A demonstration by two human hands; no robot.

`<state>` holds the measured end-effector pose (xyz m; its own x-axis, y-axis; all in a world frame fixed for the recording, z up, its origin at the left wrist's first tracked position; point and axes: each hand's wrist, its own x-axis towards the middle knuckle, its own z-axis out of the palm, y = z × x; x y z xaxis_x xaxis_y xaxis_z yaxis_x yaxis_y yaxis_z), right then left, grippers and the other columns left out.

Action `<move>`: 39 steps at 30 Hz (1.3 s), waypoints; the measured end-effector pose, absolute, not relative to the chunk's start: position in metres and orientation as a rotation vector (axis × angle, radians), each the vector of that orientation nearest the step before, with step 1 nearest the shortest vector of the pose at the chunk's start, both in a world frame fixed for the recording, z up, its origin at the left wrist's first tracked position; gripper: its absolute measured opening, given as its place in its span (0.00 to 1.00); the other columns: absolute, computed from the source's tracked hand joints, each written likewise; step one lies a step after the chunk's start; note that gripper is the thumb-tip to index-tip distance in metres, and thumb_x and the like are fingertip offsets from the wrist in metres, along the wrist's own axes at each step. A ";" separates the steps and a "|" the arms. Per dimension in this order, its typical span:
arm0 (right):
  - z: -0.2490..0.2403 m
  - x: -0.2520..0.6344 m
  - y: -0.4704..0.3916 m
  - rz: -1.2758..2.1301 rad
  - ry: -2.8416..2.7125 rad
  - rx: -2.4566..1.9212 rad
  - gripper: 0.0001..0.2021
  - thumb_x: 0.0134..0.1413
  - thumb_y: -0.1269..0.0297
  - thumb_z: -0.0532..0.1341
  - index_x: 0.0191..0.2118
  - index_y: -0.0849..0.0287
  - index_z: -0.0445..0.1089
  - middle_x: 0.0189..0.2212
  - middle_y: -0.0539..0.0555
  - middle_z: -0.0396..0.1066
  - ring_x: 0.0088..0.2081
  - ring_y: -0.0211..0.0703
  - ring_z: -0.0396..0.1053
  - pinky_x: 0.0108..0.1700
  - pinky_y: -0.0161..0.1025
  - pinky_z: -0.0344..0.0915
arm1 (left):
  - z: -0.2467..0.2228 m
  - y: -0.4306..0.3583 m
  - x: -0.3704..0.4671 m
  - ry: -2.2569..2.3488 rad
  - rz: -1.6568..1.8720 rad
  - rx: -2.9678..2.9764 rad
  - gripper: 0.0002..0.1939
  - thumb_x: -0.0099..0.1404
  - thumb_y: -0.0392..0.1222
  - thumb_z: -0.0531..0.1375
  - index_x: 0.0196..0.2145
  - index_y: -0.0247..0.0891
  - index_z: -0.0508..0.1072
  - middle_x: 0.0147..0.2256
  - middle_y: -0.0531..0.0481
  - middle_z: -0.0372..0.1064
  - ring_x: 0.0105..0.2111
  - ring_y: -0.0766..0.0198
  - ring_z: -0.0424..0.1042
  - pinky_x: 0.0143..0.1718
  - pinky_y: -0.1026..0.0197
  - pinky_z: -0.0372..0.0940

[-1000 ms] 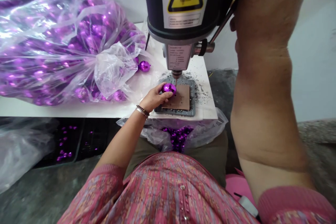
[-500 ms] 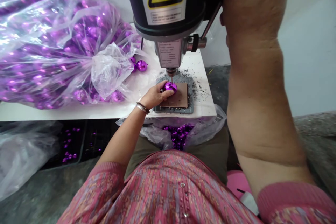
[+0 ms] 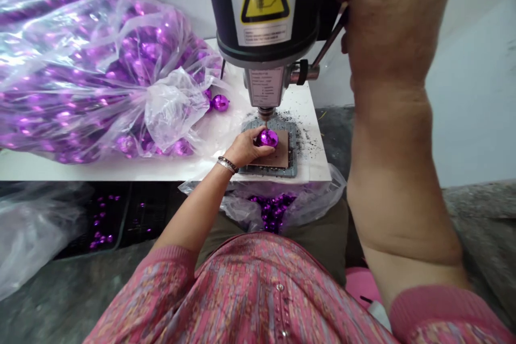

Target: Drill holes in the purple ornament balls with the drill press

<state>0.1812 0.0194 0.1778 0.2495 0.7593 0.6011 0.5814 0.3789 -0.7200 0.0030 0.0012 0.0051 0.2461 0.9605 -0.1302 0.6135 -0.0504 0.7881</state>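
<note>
Purple ball [image 3: 268, 138] sits in the left hand [image 3: 244, 148], thumb and fingers curved around it, over the brown board [image 3: 282, 158] and just under the drill bit [image 3: 266, 124]. Up by the lever [image 3: 329, 40] is the right hand [image 3: 391, 16]; I can't tell its grip. Leftward, a bulging clear bag [image 3: 100, 75] lies on the worktop [image 3: 121, 171].

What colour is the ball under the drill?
Shiny purple; the ball in the left hand shows best in the head view.
</note>
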 end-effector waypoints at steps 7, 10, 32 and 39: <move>0.143 0.188 -0.029 0.038 -1.565 -1.212 0.11 0.58 0.70 0.54 0.28 0.59 0.48 0.24 0.46 0.47 0.28 0.23 0.45 0.37 0.26 0.52 | -0.004 0.002 0.001 1.423 0.650 1.718 0.32 0.54 0.40 0.71 0.57 0.32 0.75 0.43 0.49 0.78 0.40 0.64 0.73 0.46 0.62 0.68; 0.119 0.193 -0.043 -0.130 -1.668 -1.178 0.05 0.57 0.71 0.54 0.31 0.61 0.56 0.26 0.46 0.52 0.28 0.23 0.49 0.36 0.26 0.55 | -0.006 0.002 0.001 1.406 0.637 1.735 0.30 0.55 0.42 0.70 0.55 0.33 0.76 0.41 0.50 0.78 0.39 0.64 0.73 0.44 0.62 0.68; 0.040 0.182 -0.026 -0.439 -1.457 -0.851 0.11 0.67 0.61 0.49 0.34 0.59 0.62 0.27 0.49 0.61 0.29 0.28 0.61 0.33 0.33 0.59 | -0.016 0.002 -0.003 1.373 0.636 1.825 0.32 0.58 0.39 0.69 0.60 0.35 0.72 0.52 0.45 0.77 0.51 0.57 0.76 0.57 0.57 0.68; 0.128 0.185 0.001 -0.048 -1.382 -1.104 0.14 0.67 0.62 0.46 0.27 0.58 0.50 0.23 0.46 0.52 0.24 0.24 0.52 0.30 0.30 0.52 | -0.015 -0.010 -0.007 1.381 0.698 1.799 0.31 0.59 0.41 0.68 0.60 0.36 0.72 0.52 0.45 0.77 0.50 0.57 0.75 0.56 0.56 0.68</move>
